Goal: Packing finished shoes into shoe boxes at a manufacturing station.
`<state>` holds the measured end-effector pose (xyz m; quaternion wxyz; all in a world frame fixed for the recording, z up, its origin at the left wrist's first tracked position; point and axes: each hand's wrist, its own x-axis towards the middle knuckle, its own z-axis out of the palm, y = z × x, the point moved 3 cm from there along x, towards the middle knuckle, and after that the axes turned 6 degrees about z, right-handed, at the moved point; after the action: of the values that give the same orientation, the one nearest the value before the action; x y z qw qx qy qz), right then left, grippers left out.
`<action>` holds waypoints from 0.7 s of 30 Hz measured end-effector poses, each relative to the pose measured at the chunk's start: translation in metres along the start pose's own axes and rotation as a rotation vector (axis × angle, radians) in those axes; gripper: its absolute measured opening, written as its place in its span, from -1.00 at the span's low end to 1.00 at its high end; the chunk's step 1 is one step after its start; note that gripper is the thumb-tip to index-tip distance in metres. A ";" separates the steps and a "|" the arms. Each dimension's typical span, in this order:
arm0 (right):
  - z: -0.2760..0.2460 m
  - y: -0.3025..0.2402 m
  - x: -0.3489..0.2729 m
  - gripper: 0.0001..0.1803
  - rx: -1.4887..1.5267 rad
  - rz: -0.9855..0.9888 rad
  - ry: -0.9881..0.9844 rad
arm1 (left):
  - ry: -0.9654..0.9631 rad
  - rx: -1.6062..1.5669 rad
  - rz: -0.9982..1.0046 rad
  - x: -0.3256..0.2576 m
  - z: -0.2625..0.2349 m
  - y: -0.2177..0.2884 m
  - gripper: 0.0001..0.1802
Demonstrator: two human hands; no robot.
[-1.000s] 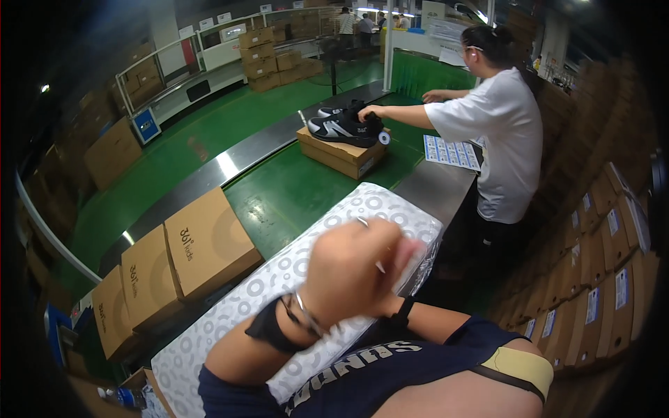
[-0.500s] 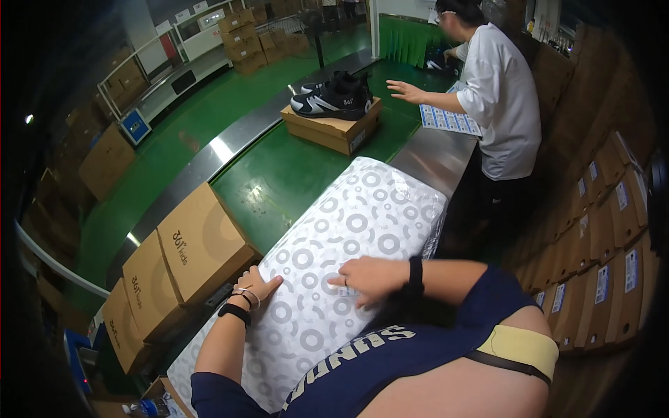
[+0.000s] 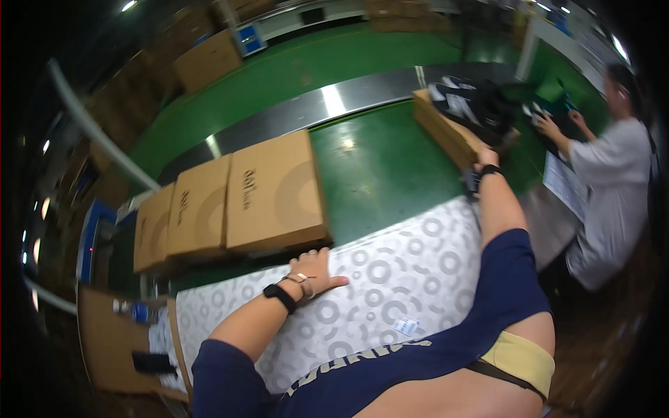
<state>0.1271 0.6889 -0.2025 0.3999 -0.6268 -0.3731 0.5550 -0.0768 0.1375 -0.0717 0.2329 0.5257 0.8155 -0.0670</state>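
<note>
My left hand (image 3: pixel 315 272) lies with fingers spread on a white stack of tissue paper (image 3: pixel 425 244) printed with grey rings, near its far edge. A small printed label (image 3: pixel 405 325) sits on the paper close to my body. My right arm is stretched forward, and my right hand (image 3: pixel 486 157) grips the near end of a brown shoe box (image 3: pixel 442 131); some of its fingers are hidden. On top of that box rests a pair of black and white sneakers (image 3: pixel 474 104), slightly blurred.
Three brown shoe boxes (image 3: pixel 275 191) stand in a row on the green belt (image 3: pixel 369 167) at left. A carton (image 3: pixel 104 341) at lower left holds a bottle (image 3: pixel 139 311) and a black object (image 3: pixel 153 362). A co-worker (image 3: pixel 606 195) handles something at far right.
My right hand has left the paper, reaching forward to the box under the sneakers and uncovering the label. My left hand stays on the paper. The view has turned; the co-worker's hands are now together.
</note>
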 end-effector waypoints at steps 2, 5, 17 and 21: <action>0.005 -0.001 -0.007 -0.41 0.153 0.078 0.071 | -0.027 -0.005 -0.014 -0.004 -0.001 0.002 -0.06; -0.016 -0.003 0.013 -0.30 -0.049 0.129 -0.013 | -0.042 -0.014 0.030 0.006 -0.003 0.008 -0.05; 0.059 0.017 -0.400 -0.70 -0.099 -0.052 -0.965 | 0.062 -0.776 -0.037 0.080 -0.004 -0.102 -0.49; 0.022 -0.112 -0.361 -0.52 -0.438 -1.045 -0.673 | 0.237 -0.408 -0.013 0.087 -0.062 -0.045 -0.61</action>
<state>0.0640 0.4067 0.0414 0.3414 -0.2224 -0.8372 0.3649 -0.1650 0.2115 -0.0623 0.2366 0.4666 0.8371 0.1598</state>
